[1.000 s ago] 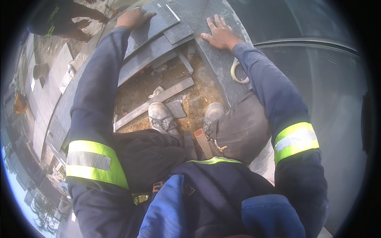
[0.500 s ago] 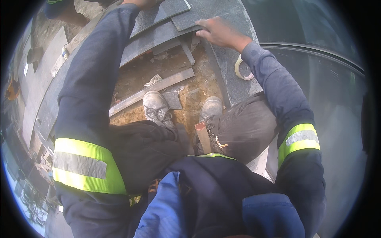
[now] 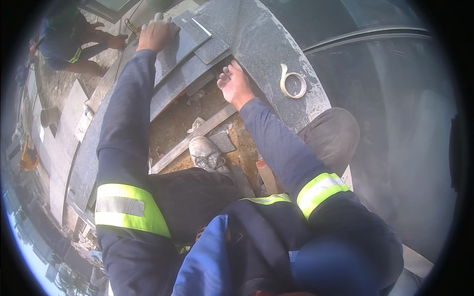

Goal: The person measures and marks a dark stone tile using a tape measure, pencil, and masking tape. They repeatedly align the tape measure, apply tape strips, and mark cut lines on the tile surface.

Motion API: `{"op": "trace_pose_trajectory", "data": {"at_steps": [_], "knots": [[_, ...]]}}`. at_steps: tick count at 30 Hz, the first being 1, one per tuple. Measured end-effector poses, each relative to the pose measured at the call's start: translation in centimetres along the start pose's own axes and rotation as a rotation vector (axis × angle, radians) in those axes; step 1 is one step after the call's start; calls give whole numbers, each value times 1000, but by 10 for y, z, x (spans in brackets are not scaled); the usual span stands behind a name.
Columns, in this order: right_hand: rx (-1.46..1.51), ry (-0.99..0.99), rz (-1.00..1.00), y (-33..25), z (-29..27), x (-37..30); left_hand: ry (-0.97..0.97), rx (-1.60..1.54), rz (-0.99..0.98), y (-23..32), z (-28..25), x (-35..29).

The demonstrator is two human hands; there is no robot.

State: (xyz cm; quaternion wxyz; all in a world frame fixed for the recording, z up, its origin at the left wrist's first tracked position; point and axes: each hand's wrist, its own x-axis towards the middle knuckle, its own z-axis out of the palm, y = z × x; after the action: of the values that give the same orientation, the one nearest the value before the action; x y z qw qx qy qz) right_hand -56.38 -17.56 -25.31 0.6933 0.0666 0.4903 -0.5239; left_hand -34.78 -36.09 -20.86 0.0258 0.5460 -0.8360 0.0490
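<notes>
My left hand (image 3: 157,35) is at the far left edge of a grey stone tile (image 3: 183,40), its dusty fingers bent over that edge. The tile lies on a smaller grey tile (image 3: 212,48), which sticks out to the right. Both rest on a long grey slab (image 3: 170,93). Closer to me, my right hand (image 3: 234,85) hovers over the gap beside the slabs, its fingers loosely curled and apart, with nothing visible in them. The thumb side is near the inner edge of the wide right-hand slab (image 3: 264,54).
A roll of tape (image 3: 293,86) lies on the right slab, beside a dark glossy panel (image 3: 375,89). A metal bar (image 3: 197,133) crosses the soil gap by my shoe (image 3: 207,154). Another person (image 3: 74,44) is at the far left, near long grey slabs (image 3: 64,143).
My right hand has left the smaller tile and come nearer, over the gap. My left hand has come further into view, still at the upper tile. The view has shifted, showing more of the other person.
</notes>
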Motion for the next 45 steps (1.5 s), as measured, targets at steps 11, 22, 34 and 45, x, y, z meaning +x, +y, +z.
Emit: {"op": "trace_pose_trajectory", "data": {"at_steps": [11, 22, 34, 45], "knots": [[306, -252, -54, 5, -3, 30, -5, -110, 130, -19, -3, -35], [-527, -133, -612, -17, -1, -14, 812, -137, -494, -22, -93, -267], [-956, -322, -871, 24, 53, -62, 253, -119, -1134, -227, -19, -441], [-1080, -664, -912, 125, -11, -87, -476, -1801, -1170, 88, -33, -310]]}}
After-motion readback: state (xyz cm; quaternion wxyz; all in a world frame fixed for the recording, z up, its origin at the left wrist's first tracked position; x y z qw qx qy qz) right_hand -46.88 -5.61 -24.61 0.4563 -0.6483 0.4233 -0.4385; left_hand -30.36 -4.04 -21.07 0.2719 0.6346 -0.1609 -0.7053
